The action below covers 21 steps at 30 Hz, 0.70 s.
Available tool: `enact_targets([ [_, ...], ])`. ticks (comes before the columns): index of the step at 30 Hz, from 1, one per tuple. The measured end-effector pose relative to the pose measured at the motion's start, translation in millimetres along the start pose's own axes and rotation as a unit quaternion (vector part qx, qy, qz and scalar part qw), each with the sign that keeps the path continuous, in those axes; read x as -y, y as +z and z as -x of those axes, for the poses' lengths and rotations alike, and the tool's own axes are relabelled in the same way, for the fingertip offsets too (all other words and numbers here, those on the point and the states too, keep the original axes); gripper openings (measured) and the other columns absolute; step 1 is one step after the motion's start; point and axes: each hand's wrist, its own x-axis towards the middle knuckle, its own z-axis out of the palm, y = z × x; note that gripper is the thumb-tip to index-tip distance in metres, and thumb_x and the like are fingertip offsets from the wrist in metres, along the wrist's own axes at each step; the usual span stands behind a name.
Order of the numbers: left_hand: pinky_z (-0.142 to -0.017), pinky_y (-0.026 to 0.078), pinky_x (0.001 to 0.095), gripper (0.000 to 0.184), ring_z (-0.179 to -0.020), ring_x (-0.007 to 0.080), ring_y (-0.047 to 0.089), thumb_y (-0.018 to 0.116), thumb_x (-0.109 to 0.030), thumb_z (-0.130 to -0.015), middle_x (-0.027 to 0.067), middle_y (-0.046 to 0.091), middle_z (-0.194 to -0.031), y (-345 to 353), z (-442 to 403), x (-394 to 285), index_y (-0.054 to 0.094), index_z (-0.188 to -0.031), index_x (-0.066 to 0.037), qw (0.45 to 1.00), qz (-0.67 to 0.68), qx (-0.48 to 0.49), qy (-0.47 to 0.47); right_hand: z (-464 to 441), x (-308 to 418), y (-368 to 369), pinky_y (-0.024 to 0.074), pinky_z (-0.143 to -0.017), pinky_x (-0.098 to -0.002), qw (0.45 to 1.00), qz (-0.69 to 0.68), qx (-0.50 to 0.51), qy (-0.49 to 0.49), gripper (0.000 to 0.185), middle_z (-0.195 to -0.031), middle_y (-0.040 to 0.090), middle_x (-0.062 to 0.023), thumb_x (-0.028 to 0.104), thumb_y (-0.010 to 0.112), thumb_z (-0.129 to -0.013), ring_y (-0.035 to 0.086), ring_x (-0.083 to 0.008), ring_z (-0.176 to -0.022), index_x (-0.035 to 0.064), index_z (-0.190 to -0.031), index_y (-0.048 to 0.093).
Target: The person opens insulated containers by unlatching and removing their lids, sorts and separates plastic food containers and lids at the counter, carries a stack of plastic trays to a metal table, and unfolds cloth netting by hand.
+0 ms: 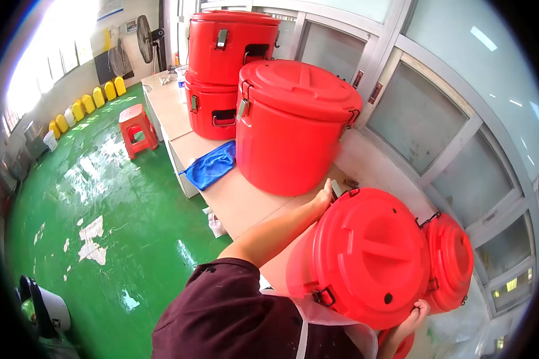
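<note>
A red lidded insulated barrel (371, 257) is close in front of my body, its round lid facing up towards me. My left hand (325, 196) grips its far side beside a metal latch (336, 189); some of the fingers are hidden. At the near right edge of the lid, my right hand (414, 318) has its fingers curled over the rim. Another black wire latch (324, 297) shows on the barrel's near left side. Just beyond stands a larger red barrel (290, 137) on the table, its lid on.
Two stacked red barrels (230, 51) stand further along the table (254, 206), near a blue cloth bag (211, 166). Another red barrel (452, 263) is at right, by the glazed partition (419, 110). A red stool (138, 128) stands on the wet green floor (102, 203).
</note>
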Motion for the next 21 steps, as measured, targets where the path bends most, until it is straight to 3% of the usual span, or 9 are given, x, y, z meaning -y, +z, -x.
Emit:
enact_targets([
  [3,-0.088,0.044,0.0422,0.072,-0.098,0.0256,0.055,0.023,-0.062,-0.090,0.0168,0.056,-0.110,-8,12,-9,0.049,-0.120,-0.002,0.999,-0.032,0.022,-0.013,5,22,2,0.0367,-0.079,-0.0303,0.986,-0.119,0.018,0.114,0.007,-0.086,0.044,-0.0049,0.010,0.039,-0.077,0.043,-0.0178,-0.083,0.0055,-0.079,0.044],
  [5,-0.087,0.044,0.0423,0.074,-0.097,0.0259,0.056,0.023,-0.063,-0.089,0.0166,0.056,-0.109,-6,14,-7,0.050,-0.118,-0.001,0.999,-0.038,0.015,-0.009,3,33,1,0.0370,-0.078,-0.0302,0.973,-0.164,0.030,0.157,0.007,-0.086,0.043,-0.0041,0.009,0.038,-0.077,0.043,-0.0175,-0.083,0.0056,-0.079,0.044],
  [11,-0.084,0.044,0.0411,0.080,-0.094,0.0257,0.056,0.025,-0.069,-0.085,0.0150,0.058,-0.104,17,64,-42,0.053,-0.116,0.000,0.988,-0.150,-0.016,0.025,2,29,6,0.0393,-0.077,-0.0303,0.986,-0.068,-0.051,0.140,0.008,-0.088,0.048,-0.0054,0.004,0.043,-0.078,0.046,-0.0175,-0.084,0.0038,-0.083,0.048],
  [13,-0.084,0.043,0.0403,0.081,-0.093,0.0250,0.056,0.027,-0.071,-0.084,0.0146,0.059,-0.101,20,65,-34,0.054,-0.114,-0.001,0.984,-0.108,-0.054,0.129,-1,-10,6,0.0406,-0.078,-0.0310,0.992,-0.059,-0.089,0.068,0.009,-0.088,0.050,-0.0058,0.002,0.045,-0.078,0.048,-0.0183,-0.084,0.0019,-0.085,0.050],
  [15,-0.086,0.044,0.0410,0.079,-0.094,0.0243,0.056,0.028,-0.072,-0.083,0.0147,0.059,-0.102,17,83,-45,0.055,-0.110,-0.003,0.995,-0.064,0.010,0.082,8,-14,-6,0.0427,-0.078,-0.0316,0.991,-0.049,-0.121,0.037,0.010,-0.089,0.055,-0.0070,0.000,0.046,-0.080,0.051,-0.0193,-0.083,0.0000,-0.086,0.054],
  [16,-0.079,0.046,0.0429,0.082,-0.086,0.0259,0.056,0.027,-0.072,-0.083,0.0170,0.058,-0.095,15,71,-46,0.053,-0.108,0.001,0.999,-0.037,0.003,0.032,12,-17,-5,0.0427,-0.078,-0.0299,0.968,-0.178,-0.148,0.097,0.011,-0.089,0.056,-0.0081,-0.002,0.046,-0.081,0.052,-0.0177,-0.081,0.0006,-0.088,0.053],
  [17,-0.072,0.049,0.0448,0.084,-0.077,0.0274,0.057,0.026,-0.072,-0.084,0.0193,0.058,-0.087,14,59,-49,0.051,-0.106,0.005,1.000,-0.006,-0.007,-0.004,14,-46,-8,0.0424,-0.077,-0.0277,0.951,-0.279,-0.128,0.038,0.012,-0.091,0.056,-0.0081,-0.001,0.047,-0.083,0.052,-0.0158,-0.082,0.0013,-0.092,0.054],
  [18,-0.070,0.050,0.0454,0.082,-0.077,0.0277,0.057,0.028,-0.070,-0.084,0.0194,0.058,-0.087,17,73,-53,0.049,-0.108,0.006,1.000,-0.013,0.011,0.000,20,-57,-8,0.0418,-0.075,-0.0263,0.957,-0.259,-0.124,0.027,0.011,-0.091,0.055,-0.0067,0.002,0.049,-0.085,0.051,-0.0148,-0.081,0.0029,-0.096,0.053],
  [21,-0.070,0.051,0.0455,0.076,-0.078,0.0282,0.058,0.032,-0.065,-0.087,0.0188,0.058,-0.090,18,95,-47,0.045,-0.110,0.006,0.999,0.023,0.022,-0.017,12,2,-22,0.0412,-0.073,-0.0259,0.941,-0.287,-0.064,0.168,0.009,-0.090,0.054,-0.0058,0.006,0.051,-0.087,0.049,-0.0143,-0.078,0.0047,-0.096,0.053],
])
